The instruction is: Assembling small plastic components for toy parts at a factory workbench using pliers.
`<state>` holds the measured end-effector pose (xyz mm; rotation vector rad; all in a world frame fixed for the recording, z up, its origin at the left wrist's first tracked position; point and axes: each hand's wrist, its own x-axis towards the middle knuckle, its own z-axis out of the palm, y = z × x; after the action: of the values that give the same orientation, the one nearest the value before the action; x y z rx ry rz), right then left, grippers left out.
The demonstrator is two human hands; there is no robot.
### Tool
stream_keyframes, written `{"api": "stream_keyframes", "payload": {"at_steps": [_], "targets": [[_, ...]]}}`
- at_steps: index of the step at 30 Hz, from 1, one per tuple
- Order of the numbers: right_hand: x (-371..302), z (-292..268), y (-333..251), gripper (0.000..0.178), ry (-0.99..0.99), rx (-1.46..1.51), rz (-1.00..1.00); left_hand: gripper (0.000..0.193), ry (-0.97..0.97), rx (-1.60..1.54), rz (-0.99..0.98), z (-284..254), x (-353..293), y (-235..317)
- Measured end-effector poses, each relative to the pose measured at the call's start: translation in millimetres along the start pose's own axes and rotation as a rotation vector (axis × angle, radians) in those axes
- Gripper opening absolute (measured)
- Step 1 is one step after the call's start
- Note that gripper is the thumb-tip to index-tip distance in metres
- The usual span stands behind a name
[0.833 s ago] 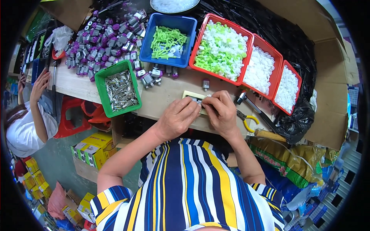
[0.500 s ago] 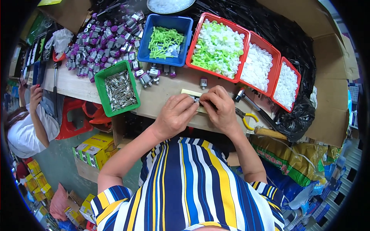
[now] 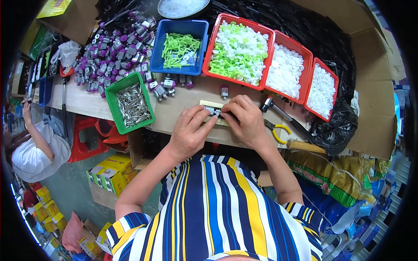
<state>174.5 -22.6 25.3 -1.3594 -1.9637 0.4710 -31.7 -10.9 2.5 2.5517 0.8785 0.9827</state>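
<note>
Small grey-and-white blocky part (image 3: 217, 112), apparently plastic and metal, sits in the head view between both hands' fingertips, over a flat pale-yellow slab (image 3: 210, 103) whose far edge shows just beyond them. It looks light, stiff and rather smooth, probably best pinched by opposite sides. Left hand (image 3: 188, 134) and right hand (image 3: 244, 119) angle inward, backs upward, fingers curled narrow around it; whether either truly grips it, I cannot tell.
</note>
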Motion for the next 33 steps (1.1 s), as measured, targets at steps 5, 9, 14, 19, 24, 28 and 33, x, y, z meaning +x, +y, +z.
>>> {"api": "stream_keyframes", "payload": {"at_steps": [5,9,14,19,24,28,33], "targets": [[-0.9,1.4,-0.8,0.014,0.000,-0.001,0.015,0.030,-0.009,0.003,-0.004,2.9,4.1,1.6],[-2.1,3.6,-2.1,0.014,0.011,-0.075,-0.019,0.030,0.018,-0.046,-0.054,4.9,7.9,4.3],[-1.2,7.3,-0.2,0.017,0.007,-0.108,-0.033,0.036,0.002,-0.062,-0.008,8.4,1.9,-3.1],[2.1,3.3,-0.1,0.019,-0.032,-0.106,-0.061,0.034,-0.032,-0.005,0.058,4.8,7.7,-2.5],[6.0,-4.8,6.8,0.016,-0.104,0.092,0.011,0.038,-0.111,0.023,0.127,2.3,10.8,-8.6],[8.1,-11.0,2.6,0.014,-0.127,0.070,0.017,0.035,-0.144,0.004,0.120,0.2,11.7,-9.9],[19.7,-56.0,-4.1,0.011,0.066,0.098,0.183,0.033,-0.034,-0.106,0.041,-4.7,14.1,-11.1]]}}
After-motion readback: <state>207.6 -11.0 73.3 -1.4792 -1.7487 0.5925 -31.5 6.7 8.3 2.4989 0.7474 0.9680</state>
